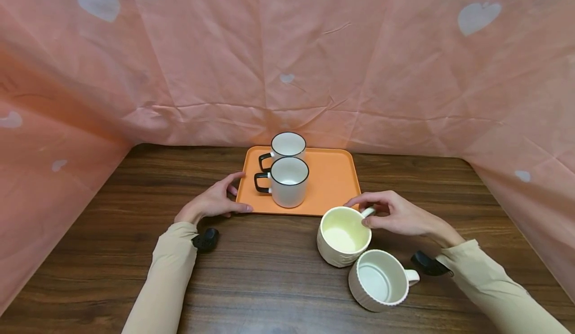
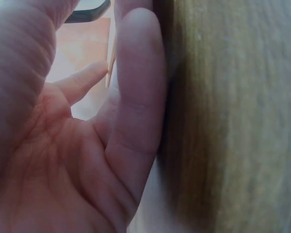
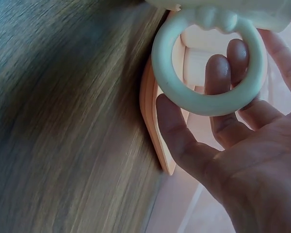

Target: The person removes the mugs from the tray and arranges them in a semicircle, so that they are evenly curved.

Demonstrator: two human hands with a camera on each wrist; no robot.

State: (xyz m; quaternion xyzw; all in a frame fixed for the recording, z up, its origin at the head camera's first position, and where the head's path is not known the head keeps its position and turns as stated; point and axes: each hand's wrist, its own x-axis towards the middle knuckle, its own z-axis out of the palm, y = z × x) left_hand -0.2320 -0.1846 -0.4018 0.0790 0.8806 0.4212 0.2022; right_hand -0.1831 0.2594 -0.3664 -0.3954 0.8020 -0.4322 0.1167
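Two black-rimmed mugs (image 1: 289, 191) already stand on the orange tray (image 1: 332, 174); your left hand (image 1: 213, 200) touches its edge, fingers spread. Your right hand (image 1: 397, 215) pinches the yellow cup (image 1: 334, 255) by its handle (image 1: 369, 211), near the tray's front edge. That and the ribbed cup (image 1: 366, 294) seem left.

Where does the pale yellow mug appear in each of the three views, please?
Head: the pale yellow mug is right of centre, held by the right hand.
Left wrist: not in it.
Right wrist: at the top, its ring-shaped handle facing the camera, its body cut off by the top edge.
Shared landmark: the wooden table, visible in all three.
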